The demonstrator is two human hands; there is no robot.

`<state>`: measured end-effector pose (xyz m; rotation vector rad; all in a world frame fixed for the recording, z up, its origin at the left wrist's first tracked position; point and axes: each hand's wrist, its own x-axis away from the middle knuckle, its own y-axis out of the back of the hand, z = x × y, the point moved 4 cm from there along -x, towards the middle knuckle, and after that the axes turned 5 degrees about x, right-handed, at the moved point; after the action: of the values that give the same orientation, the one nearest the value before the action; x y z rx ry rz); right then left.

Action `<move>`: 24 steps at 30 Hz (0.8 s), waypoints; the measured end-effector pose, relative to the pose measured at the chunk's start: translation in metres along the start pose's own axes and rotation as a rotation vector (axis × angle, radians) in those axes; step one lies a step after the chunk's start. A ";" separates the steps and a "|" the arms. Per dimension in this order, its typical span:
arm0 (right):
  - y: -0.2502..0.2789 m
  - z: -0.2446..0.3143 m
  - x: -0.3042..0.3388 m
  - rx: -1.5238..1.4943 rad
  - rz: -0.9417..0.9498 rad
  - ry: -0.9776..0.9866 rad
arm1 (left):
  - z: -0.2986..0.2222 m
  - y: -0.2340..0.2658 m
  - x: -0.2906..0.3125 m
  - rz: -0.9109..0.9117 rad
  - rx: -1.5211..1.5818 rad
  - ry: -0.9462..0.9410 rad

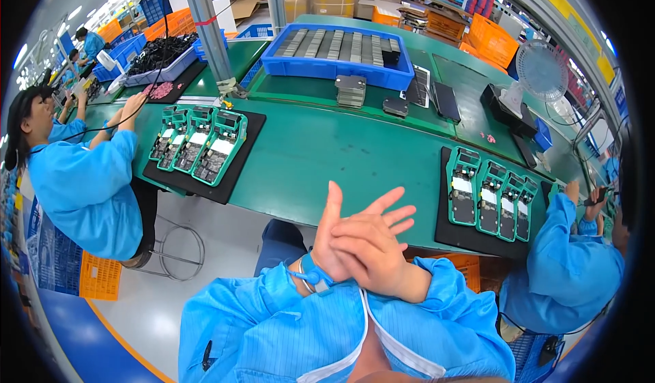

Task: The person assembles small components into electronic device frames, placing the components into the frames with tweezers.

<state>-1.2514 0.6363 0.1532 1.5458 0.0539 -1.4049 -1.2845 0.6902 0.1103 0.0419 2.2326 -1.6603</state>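
My two hands are together above the near edge of the green table, with no object in either. My left hand, a blue strap around its wrist, has its thumb up and its fingers spread to the right. Across its palm lies my right hand, the fingers wrapped over it. Left of them, several green-framed device halves with circuit boards rest on a black mat. More such device halves sit on a second black mat to the right.
Beyond the table, a blue tray holds rows of grey blocks; a small stack stands before it. A metal post rises at the left. Co-workers in blue work at the left and right. A small fan stands far right.
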 end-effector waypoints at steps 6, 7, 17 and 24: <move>-0.002 0.009 0.018 -0.082 0.132 0.055 | -0.013 0.006 -0.001 -0.035 -0.097 -0.047; -0.001 0.009 0.019 -0.134 0.138 0.054 | -0.012 0.007 -0.002 -0.015 -0.094 -0.041; -0.004 0.008 0.013 -0.048 0.137 0.073 | -0.015 0.012 0.000 -0.051 -0.111 -0.065; -0.001 0.002 0.000 0.014 -0.027 0.019 | -0.010 -0.001 0.002 -0.054 -0.138 -0.046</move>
<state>-1.2537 0.6359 0.1530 1.5749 0.0764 -1.4147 -1.2893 0.6986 0.1132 -0.0915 2.3260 -1.5135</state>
